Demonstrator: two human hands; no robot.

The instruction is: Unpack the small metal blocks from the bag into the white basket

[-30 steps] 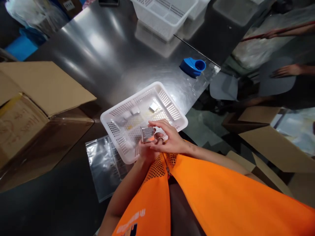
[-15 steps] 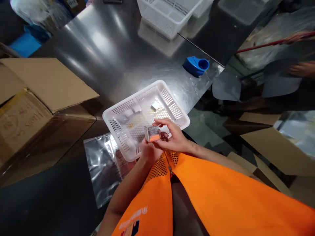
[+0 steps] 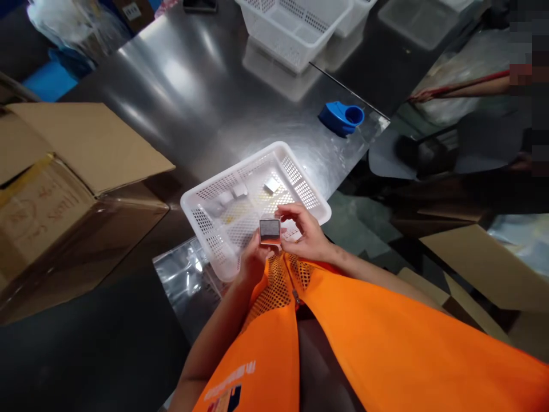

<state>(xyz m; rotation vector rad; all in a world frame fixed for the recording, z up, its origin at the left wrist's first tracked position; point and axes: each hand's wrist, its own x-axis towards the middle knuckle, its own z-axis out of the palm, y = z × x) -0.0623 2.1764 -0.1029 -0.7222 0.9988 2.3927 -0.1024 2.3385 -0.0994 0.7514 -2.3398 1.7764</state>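
A small square box [image 3: 270, 230], dark grey on its upper face with an orange-red strip along the bottom, is held between both hands over the near edge of a white plastic basket [image 3: 234, 266]. My left hand [image 3: 253, 257] grips its left side from below. Fingers of my right hand [image 3: 305, 233] are closed on its right side. Inside the basket lie a small white box [image 3: 271, 185] toward the right and another white box [image 3: 239, 190] beside a similar pale piece [image 3: 225, 198]. Print on the held box is too small to read.
A large open cardboard box [image 3: 98, 154] stands at left, with a clear plastic bag [image 3: 182, 283] by the basket. A blue tape dispenser [image 3: 342, 118] sits near the metal table's right edge. White baskets [image 3: 295, 43] stand behind. Another person's hand [image 3: 422, 95] shows at right.
Between my hands the small box has turned, showing a squarer face. My left hand has shifted slightly left. At right, the other person's hand has moved left along the red pole.
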